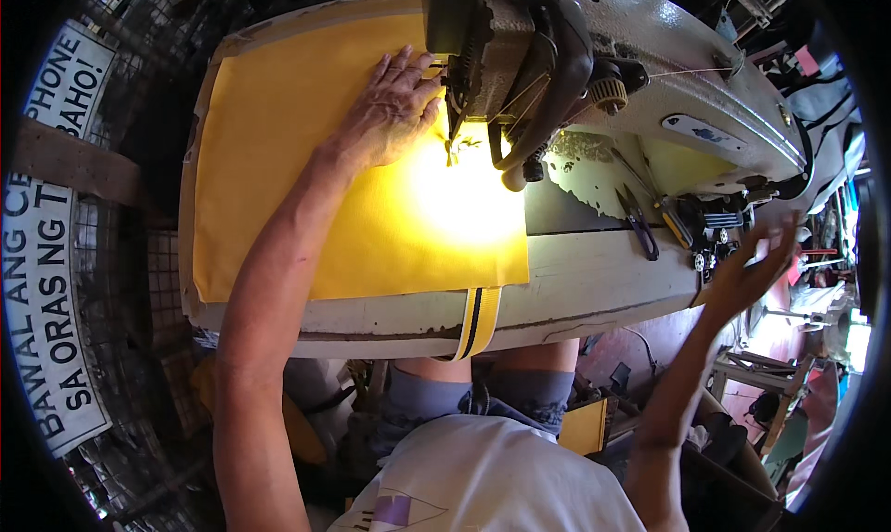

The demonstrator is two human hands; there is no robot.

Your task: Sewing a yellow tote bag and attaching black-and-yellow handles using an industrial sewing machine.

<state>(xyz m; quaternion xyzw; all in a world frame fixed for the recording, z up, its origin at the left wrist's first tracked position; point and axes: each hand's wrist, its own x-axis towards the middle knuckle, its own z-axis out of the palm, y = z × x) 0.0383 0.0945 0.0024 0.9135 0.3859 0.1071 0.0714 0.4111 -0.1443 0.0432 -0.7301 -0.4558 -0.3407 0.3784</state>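
Observation:
A sheet of yellow fabric lies spread on the sewing table, its right part under the head of a sewing machine. My left hand rests flat on it just left of the needle area, fingers stretched out and pressing on the cloth. The machine's lamp lights the fabric so brightly that stitches there cannot be made out. From under the fabric's front edge a yellow strap with a dark stripe hangs over the table edge. My right hand is raised off the table's right end, holding nothing, fingers extended and slightly blurred.
On the machine bed to the right lie purple-handled thread snips and a yellow-and-black handled tool. Several small metal bobbins sit near the table's right end. A wooden stool stands beyond my right arm. Signs hang on the left.

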